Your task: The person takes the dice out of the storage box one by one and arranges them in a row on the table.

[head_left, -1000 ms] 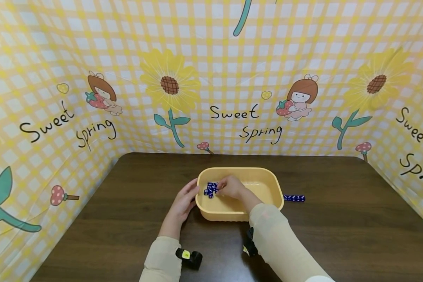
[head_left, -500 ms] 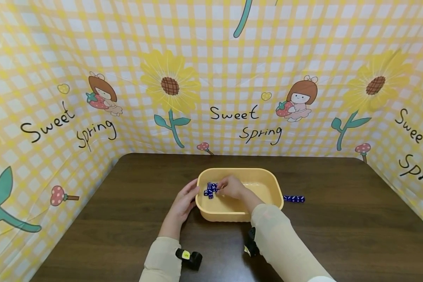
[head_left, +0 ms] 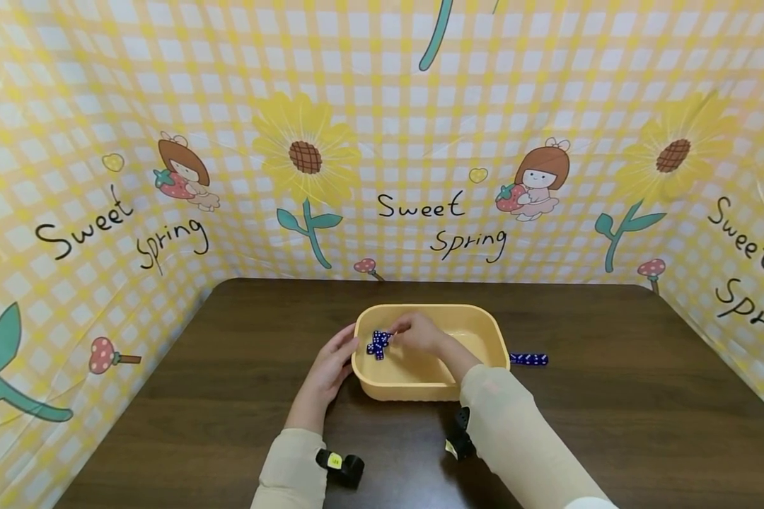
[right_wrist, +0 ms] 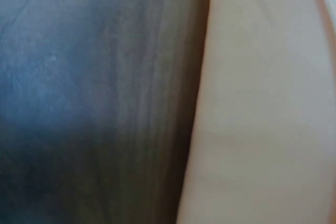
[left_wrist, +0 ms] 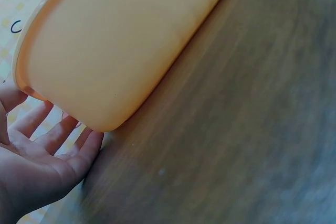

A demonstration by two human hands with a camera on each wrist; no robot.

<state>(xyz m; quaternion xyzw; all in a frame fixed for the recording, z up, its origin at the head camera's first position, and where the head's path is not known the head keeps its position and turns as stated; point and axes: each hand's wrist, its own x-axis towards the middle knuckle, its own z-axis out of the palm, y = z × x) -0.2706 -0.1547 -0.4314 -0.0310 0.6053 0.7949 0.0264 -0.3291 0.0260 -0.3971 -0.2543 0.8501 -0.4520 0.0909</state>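
1. My left hand (head_left: 332, 360) rests at the left end of a yellow tub (head_left: 407, 391), fingers extended and loosely spread against its outside.
2. Inside the tub's left end, blue dice (head_left: 378, 344) with white dots sit clustered together.
3. My right hand (head_left: 418, 334) reaches in just beside them; I cannot tell whether its fingers grip one.
4. Right of the tub, a row of dice (head_left: 530, 359) lies on the brown surface (head_left: 611, 396).

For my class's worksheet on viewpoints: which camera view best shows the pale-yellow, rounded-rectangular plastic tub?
The head view: the tub fits wholly in frame, its interior visible. The left wrist view shows its outer wall and part of its rim, cropped; the right wrist view, blurred, only part of its outside.
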